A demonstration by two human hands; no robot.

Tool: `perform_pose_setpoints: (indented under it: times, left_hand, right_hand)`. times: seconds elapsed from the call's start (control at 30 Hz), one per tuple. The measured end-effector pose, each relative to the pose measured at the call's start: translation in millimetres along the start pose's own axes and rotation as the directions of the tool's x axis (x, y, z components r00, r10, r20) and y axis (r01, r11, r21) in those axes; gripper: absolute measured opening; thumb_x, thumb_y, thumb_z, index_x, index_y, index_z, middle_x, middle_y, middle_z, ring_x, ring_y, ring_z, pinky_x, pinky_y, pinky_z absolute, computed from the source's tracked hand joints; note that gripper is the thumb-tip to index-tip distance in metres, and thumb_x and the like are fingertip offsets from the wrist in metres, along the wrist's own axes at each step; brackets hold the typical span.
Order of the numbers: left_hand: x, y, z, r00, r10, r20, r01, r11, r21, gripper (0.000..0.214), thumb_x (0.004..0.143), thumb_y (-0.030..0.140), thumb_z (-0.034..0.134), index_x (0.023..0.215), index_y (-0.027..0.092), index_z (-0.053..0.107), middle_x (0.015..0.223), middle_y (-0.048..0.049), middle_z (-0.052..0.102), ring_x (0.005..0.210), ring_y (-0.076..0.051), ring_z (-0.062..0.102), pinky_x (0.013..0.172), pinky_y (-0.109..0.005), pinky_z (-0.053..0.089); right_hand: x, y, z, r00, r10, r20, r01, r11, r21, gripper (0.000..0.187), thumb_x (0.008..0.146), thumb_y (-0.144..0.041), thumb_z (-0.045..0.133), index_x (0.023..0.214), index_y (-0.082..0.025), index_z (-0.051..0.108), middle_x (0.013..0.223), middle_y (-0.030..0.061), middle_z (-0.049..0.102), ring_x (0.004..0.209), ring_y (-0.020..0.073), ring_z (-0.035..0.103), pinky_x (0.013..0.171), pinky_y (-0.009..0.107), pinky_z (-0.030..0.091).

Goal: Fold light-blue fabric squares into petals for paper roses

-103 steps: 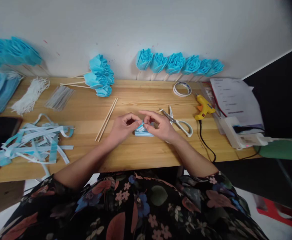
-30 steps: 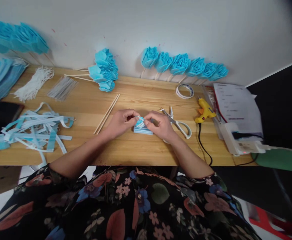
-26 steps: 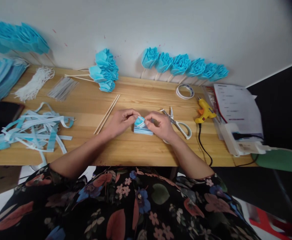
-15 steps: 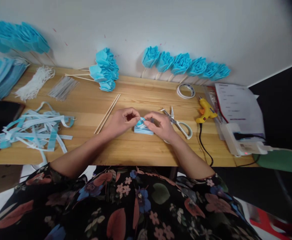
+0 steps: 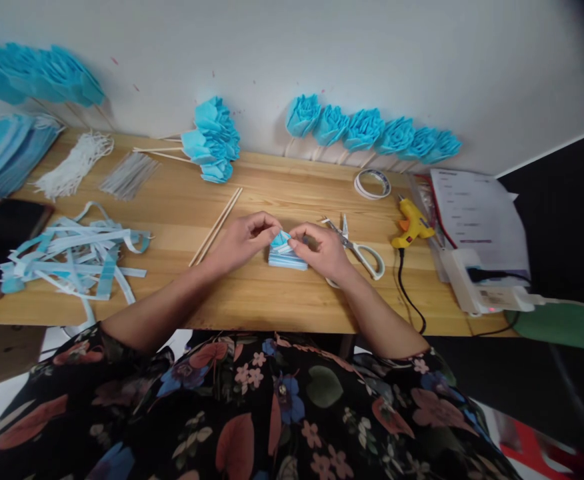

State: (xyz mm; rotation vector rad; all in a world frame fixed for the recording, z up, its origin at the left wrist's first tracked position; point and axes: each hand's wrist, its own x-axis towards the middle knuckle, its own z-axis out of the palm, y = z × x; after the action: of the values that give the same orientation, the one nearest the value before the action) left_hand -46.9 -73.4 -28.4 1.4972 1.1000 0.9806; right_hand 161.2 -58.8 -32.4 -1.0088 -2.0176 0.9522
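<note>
Between my two hands is a small folded piece of blue mask fabric (image 5: 283,241), pinched at its left side by my left hand (image 5: 249,241) and at its right side by my right hand (image 5: 322,252). Both sets of fingers are closed. Just under the piece lies a neat stack of light blue fabric pieces (image 5: 287,262) on the wooden table. Scissors (image 5: 368,261) with white handles lie open beside my right hand. A pair of wooden sticks (image 5: 216,227) rests to the left of my left hand.
Blue fabric flowers (image 5: 365,129) on sticks lean against the wall, with more (image 5: 214,141) lying left of them. A yellow glue gun (image 5: 410,223), tape roll (image 5: 372,184) and power strip (image 5: 487,287) are right. Cut strips (image 5: 79,257), a phone (image 5: 5,243) and masks (image 5: 15,153) lie left.
The fabric piece between my fingers shows a little more of its folded, pointed face. My hands stay in nearly the same place, and the view has shifted slightly.
</note>
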Motion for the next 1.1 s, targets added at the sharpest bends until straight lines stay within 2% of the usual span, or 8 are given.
perform_pose_setpoints:
  times: [0.17, 0.3, 0.4, 0.5, 0.6, 0.77, 0.9, 1.1]
  left_hand:
    - [0, -2, 3.0, 0.999, -0.026, 0.033, 0.027, 0.999, -0.034, 0.032, 0.085, 0.048, 0.063, 0.091, 0.016, 0.064, 0.084, -0.0032, 0.068, 0.076, -0.015, 0.06, 0.071, -0.026, 0.049]
    - [0, -5, 3.6, 0.998, -0.049, 0.033, 0.047, 0.997, 0.057, 0.027, 0.083, 0.042, 0.063, 0.077, 0.016, 0.062, 0.072, 0.0001, 0.062, 0.067, -0.013, 0.056, 0.065, -0.025, 0.045]
    - [-1, -5, 2.8, 0.998, -0.051, 0.044, 0.046, 0.995, 0.09, 0.025, 0.084, 0.039, 0.061, 0.075, 0.016, 0.061, 0.068, 0.0011, 0.061, 0.064, -0.012, 0.054, 0.063, -0.024, 0.043]
    - [-2, -1, 2.4, 0.996, -0.044, 0.074, 0.034, 0.991, 0.127, 0.024, 0.082, 0.038, 0.063, 0.073, 0.017, 0.062, 0.065, 0.0018, 0.06, 0.063, -0.012, 0.052, 0.061, -0.024, 0.041]
    - [-2, 3, 1.8, 0.997, -0.042, 0.06, 0.034, 0.99, 0.135, 0.024, 0.081, 0.039, 0.062, 0.073, 0.017, 0.062, 0.066, 0.0011, 0.061, 0.064, -0.012, 0.052, 0.061, -0.024, 0.041]
    - [-2, 5, 0.5, 0.998, -0.052, 0.029, 0.05, 0.995, 0.086, 0.026, 0.082, 0.042, 0.06, 0.077, 0.017, 0.064, 0.072, -0.0011, 0.065, 0.067, -0.014, 0.055, 0.064, -0.025, 0.044]
    - [-2, 4, 2.3, 0.999, -0.037, 0.017, 0.035, 0.996, 0.083, 0.028, 0.083, 0.044, 0.059, 0.075, 0.017, 0.062, 0.07, -0.0005, 0.062, 0.066, -0.013, 0.054, 0.063, -0.025, 0.043]
    - [-4, 1, 6.9, 0.999, -0.013, 0.034, 0.006, 0.983, 0.183, 0.025, 0.084, 0.04, 0.059, 0.072, 0.018, 0.057, 0.067, 0.0012, 0.057, 0.065, -0.012, 0.05, 0.058, -0.023, 0.039]
  right_hand:
    - [1, 8, 2, 0.987, 0.117, -0.111, -0.093, 0.976, 0.197, 0.016, 0.085, -0.037, 0.066, 0.087, -0.021, 0.065, 0.075, -0.0005, 0.065, 0.068, 0.0135, 0.058, 0.066, 0.028, 0.046]
    - [2, 11, 2, 0.981, 0.161, -0.109, -0.126, 0.954, 0.273, 0.022, 0.084, -0.042, 0.068, 0.086, -0.021, 0.064, 0.073, -0.0012, 0.063, 0.066, 0.0123, 0.055, 0.065, 0.027, 0.046]
    - [3, 8, 1, 0.982, 0.174, -0.079, -0.145, 0.948, 0.283, 0.025, 0.084, -0.046, 0.067, 0.088, -0.021, 0.066, 0.075, -0.0007, 0.062, 0.067, 0.0127, 0.055, 0.064, 0.026, 0.045]
    - [3, 5, 0, 0.985, 0.168, -0.047, -0.15, 0.953, 0.261, 0.028, 0.084, -0.048, 0.068, 0.084, -0.021, 0.065, 0.07, -0.0018, 0.059, 0.064, 0.0121, 0.051, 0.061, 0.026, 0.043]
    - [3, 5, 0, 0.988, 0.141, -0.057, -0.125, 0.965, 0.231, 0.031, 0.084, -0.048, 0.068, 0.073, -0.02, 0.06, 0.065, -0.0033, 0.054, 0.061, 0.0109, 0.047, 0.061, 0.026, 0.04]
    - [2, 3, -1, 0.99, 0.138, -0.033, -0.129, 0.974, 0.188, 0.03, 0.088, -0.048, 0.063, 0.076, -0.02, 0.061, 0.066, -0.0023, 0.055, 0.062, 0.0117, 0.047, 0.059, 0.026, 0.038]
    - [2, -1, -2, 0.995, 0.103, -0.001, -0.103, 0.993, 0.064, 0.028, 0.086, -0.042, 0.063, 0.07, -0.02, 0.055, 0.064, -0.0029, 0.051, 0.062, 0.0118, 0.045, 0.058, 0.025, 0.035]
    - [2, -2, 2, 0.997, 0.071, 0.03, -0.07, 0.997, -0.025, 0.029, 0.086, -0.037, 0.06, 0.066, -0.022, 0.047, 0.062, -0.0033, 0.049, 0.061, 0.0121, 0.043, 0.059, 0.026, 0.034]
